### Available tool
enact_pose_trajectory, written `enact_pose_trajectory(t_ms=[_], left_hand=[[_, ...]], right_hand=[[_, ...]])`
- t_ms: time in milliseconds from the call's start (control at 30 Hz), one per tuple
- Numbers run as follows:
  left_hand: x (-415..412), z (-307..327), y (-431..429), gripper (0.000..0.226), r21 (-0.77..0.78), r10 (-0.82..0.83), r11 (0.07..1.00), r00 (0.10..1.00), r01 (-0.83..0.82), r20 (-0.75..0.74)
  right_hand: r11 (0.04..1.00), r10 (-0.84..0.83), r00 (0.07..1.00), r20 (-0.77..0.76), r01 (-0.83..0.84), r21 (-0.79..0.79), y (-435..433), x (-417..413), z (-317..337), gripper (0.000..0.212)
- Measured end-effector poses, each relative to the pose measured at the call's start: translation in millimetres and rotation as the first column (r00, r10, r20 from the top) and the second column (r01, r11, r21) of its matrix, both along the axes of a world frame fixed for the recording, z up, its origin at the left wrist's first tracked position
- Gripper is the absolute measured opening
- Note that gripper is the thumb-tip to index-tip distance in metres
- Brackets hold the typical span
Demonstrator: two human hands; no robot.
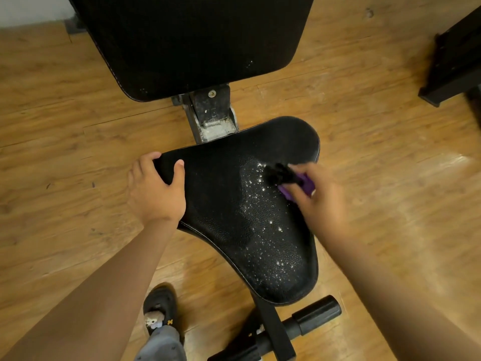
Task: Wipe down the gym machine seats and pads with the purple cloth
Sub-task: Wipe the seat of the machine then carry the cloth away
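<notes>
**Forearms (104, 282) over a black seat (229, 230), speckled wet**

Both are reaching in from below. The left hand (156, 188) is gripping the seat's left corner, thumb on top. The right hand (320, 201) is clutching a blurred purple item (308, 184), black at its front, over the seat's right side. White droplets (260, 201) are dotting the pebbled black surface.

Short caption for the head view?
Left hand grips the droplet-speckled seat; right hand holds a blurred purple object over it.
</notes>
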State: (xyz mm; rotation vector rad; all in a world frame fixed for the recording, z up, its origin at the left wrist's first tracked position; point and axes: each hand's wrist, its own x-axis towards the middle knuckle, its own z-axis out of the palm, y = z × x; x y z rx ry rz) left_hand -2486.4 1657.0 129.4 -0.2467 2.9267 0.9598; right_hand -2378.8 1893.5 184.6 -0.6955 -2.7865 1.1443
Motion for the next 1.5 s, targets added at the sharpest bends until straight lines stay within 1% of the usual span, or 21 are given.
enact_pose_trajectory(t_ms=[67, 133, 167, 200, 267, 367, 400, 500, 567, 633, 733, 833, 900, 967, 1000, 1100, 1200, 1267, 1333, 1400, 1500], left_hand=[[0.1, -0.2, 0.2, 0.046, 0.005, 0.005, 1.0, 1.0, -0.005, -0.002], [0.3, -0.3, 0.2, 0.045, 0.005, 0.008, 1.0, 1.0, -0.008, -0.006], [0.0, -0.6, 0.0, 0.045, 0.002, 0.009, 1.0, 1.0, -0.009, -0.009], [-0.2, -0.4, -0.1, 0.045, -0.001, 0.01, 1.0, 1.0, -0.01, -0.01], [-0.3, 1.0, -0.5, 0.045, -0.006, 0.012, 1.0, 1.0, -0.012, -0.015], [0.2, 0.5, -0.1, 0.045, -0.004, 0.004, 1.0, 1.0, -0.004, -0.024], [0.2, -0.5, -0.4, 0.046, -0.002, 0.004, 1.0, 1.0, -0.004, -0.025], [-0.3, -1.8, -1.3, 0.046, 0.002, 0.005, 1.0, 1.0, -0.005, -0.024], [-0.2, -2.4, -2.0, 0.046, 0.005, -0.001, 1.0, 0.999, 0.001, -0.033], [-0.3, -3.7, -2.6, 0.047, 0.018, 0.002, 1.0, 1.0, -0.001, -0.03], [-1.4, -4.3, -3.0, 0.047, 0.007, 0.007, 1.0, 1.0, -0.007, -0.021], [-2.3, -4.9, -3.3, 0.046, 0.01, 0.005, 1.0, 1.0, -0.005, -0.022], [-3.0, -5.4, -3.7, 0.046, 0.025, 0.013, 1.0, 1.0, -0.012, -0.013], [-3.1, -4.7, -4.3, 0.046, 0.037, 0.014, 0.999, 1.0, -0.014, 0.002], [-3.1, -4.4, -4.5, 0.047, 0.033, 0.008, 0.999, 1.0, -0.008, 0.009], [-0.6, 0.2, -6.6, 0.045, -0.01, -0.049, 0.999, 0.999, 0.049, -0.019], [19.6, 17.8, 2.6, 0.036, 0.04, -0.193, 0.979, 0.968, 0.202, -0.16], [45.7, 25.8, 15.5, 0.03, 0.093, -0.312, 0.936, 0.924, 0.338, -0.22], [68.5, 23.3, 25.6, 0.027, 0.087, -0.409, 0.894, 0.88, 0.44, -0.24], [76.6, 15.2, 27.8, 0.026, 0.051, -0.424, 0.892, 0.87, 0.45, -0.252], [74.6, 9.4, 27.1, 0.026, 0.031, -0.409, 0.902, 0.877, 0.43, -0.25]], right_hand=[[0.997, 0.079, 0.997, -0.009, -0.079, -0.005, -22.5, 33.2, 12.5, 0.03], [0.992, 0.128, 0.992, -0.01, -0.128, 0.0, -22.3, 37.5, 16.0, 0.025], [0.992, 0.125, 0.992, 0.005, -0.125, 0.022, -16.0, 28.8, 12.7, 0.022], [0.995, 0.096, 0.995, 0.011, -0.097, 0.039, -8.6, 14.9, 10.5, 0.021], [0.998, 0.007, 1.0, -0.008, -0.006, 0.069, 13.1, -18.8, -2.2, 0.027], [0.995, -0.037, 0.999, -0.004, 0.038, 0.093, 33.7, -43.6, -12.5, 0.017], [0.991, -0.044, 0.999, 0.007, 0.043, 0.125, 31.5, -38.4, -13.1, 0.018], [0.999, -0.003, 0.999, 0.034, 0.001, 0.054, -4.1, 11.9, 7.1, 0.015], [0.996, 0.08, 0.997, 0.0, -0.08, 0.028, -28.4, 51.4, 24.7, 0.022], [0.993, 0.103, 0.993, -0.052, -0.1, 0.054, -27.8, 63.2, 23.1, 0.021], [0.997, -0.053, 0.997, -0.06, 0.056, 0.056, -2.4, 19.2, 4.2, 0.011], [0.978, -0.208, 0.977, -0.053, 0.208, -0.009, 20.1, -19.7, -10.8, 0.011], [0.961, -0.274, 0.958, -0.082, 0.269, -0.061, 9.6, -13.6, -4.0, 0.018], [0.943, -0.324, 0.944, -0.067, 0.317, -0.097, -12.3, 13.0, 6.1, 0.026], [0.941, -0.325, 0.944, -0.048, 0.318, -0.117, -24.2, 31.3, 11.4, 0.026], [0.946, -0.269, 0.963, -0.011, 0.262, -0.191, -51.5, 83.7, 31.5, 0.015], [0.947, -0.231, 0.973, 0.015, 0.228, -0.227, -53.8, 103.4, 37.0, 0.01], [0.952, -0.231, 0.971, 0.056, 0.238, -0.194, -44.5, 95.4, 34.6, 0.007], [0.949, -0.273, 0.96, 0.057, 0.278, -0.148, -26.5, 75.5, 27.2, 0.014], [0.937, -0.313, 0.949, 0.04, 0.316, -0.148, -9.6, 53.2, 21.9, 0.019], [0.932, -0.3, 0.953, 0.044, 0.303, -0.198, -6.9, 53.4, 16.2, 0.013]])
